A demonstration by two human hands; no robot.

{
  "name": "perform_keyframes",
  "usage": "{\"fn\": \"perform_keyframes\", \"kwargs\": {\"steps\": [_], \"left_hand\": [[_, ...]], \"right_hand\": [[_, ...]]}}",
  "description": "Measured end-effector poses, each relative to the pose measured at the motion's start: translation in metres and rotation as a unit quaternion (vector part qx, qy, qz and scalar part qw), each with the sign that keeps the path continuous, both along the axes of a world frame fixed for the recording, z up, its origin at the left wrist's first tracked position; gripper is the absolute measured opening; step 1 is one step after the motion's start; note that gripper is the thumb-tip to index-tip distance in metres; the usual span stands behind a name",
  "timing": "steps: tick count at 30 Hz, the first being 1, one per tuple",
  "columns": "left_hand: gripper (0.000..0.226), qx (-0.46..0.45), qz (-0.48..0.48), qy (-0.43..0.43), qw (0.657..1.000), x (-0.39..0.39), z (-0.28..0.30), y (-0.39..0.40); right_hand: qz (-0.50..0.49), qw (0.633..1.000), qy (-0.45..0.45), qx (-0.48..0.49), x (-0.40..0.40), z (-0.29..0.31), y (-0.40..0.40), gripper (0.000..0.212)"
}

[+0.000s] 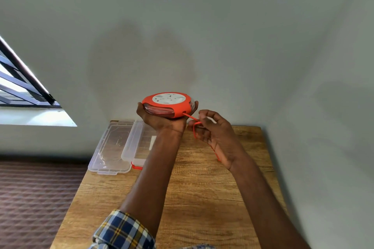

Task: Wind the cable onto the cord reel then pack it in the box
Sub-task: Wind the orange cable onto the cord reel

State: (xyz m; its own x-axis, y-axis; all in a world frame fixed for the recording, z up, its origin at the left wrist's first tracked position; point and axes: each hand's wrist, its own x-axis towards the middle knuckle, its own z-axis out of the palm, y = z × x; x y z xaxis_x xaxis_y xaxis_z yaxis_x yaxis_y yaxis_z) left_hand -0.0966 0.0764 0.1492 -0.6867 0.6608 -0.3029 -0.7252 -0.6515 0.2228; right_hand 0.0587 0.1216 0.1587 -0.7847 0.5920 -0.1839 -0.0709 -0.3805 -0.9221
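A round orange cord reel [169, 105] with a white socket face rests flat on the palm of my left hand [162, 120], held up above the far end of the table. Orange cable coils show through its clear side. A thin orange cable [190, 117] runs out of the reel's right side into my right hand [214, 133], which pinches it and has it looped around the fingers; the cable trails down behind that hand. The clear plastic box [129, 143] lies on the table's far left, partly hidden by my left forearm.
The box's clear lid [110, 147] lies open flat to the left, overhanging the table's left edge. The wooden table [202, 188] stands against a grey wall. An orange latch [136, 166] shows at the box's near end. A window is at far left.
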Motion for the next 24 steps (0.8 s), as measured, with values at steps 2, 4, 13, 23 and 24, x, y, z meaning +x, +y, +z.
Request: {"fn": "perform_keyframes", "kwargs": {"steps": [2, 4, 13, 23, 24], "left_hand": [[0.089, 0.002, -0.001, 0.013, 1.000, 0.001, 0.001, 0.000], [0.088, 0.016, -0.004, 0.013, 1.000, -0.001, 0.003, -0.002], [0.088, 0.054, 0.011, 0.043, 0.998, -0.018, 0.012, -0.019], [0.091, -0.007, -0.130, 0.215, 0.968, -0.019, 0.028, -0.028], [0.089, -0.020, -0.158, 0.232, 0.960, -0.018, 0.031, -0.030]], "right_hand": [[-0.013, 0.998, -0.005, -0.061, -0.004, 0.004, -0.001, 0.035], [-0.002, 0.995, -0.022, -0.095, -0.001, 0.008, 0.004, 0.041], [-0.161, 0.886, -0.283, 0.329, 0.031, -0.019, 0.045, 0.060], [-0.242, 0.845, -0.186, 0.440, 0.018, -0.024, 0.039, 0.006], [-0.253, 0.838, -0.154, 0.458, 0.016, -0.016, 0.037, 0.012]]}}
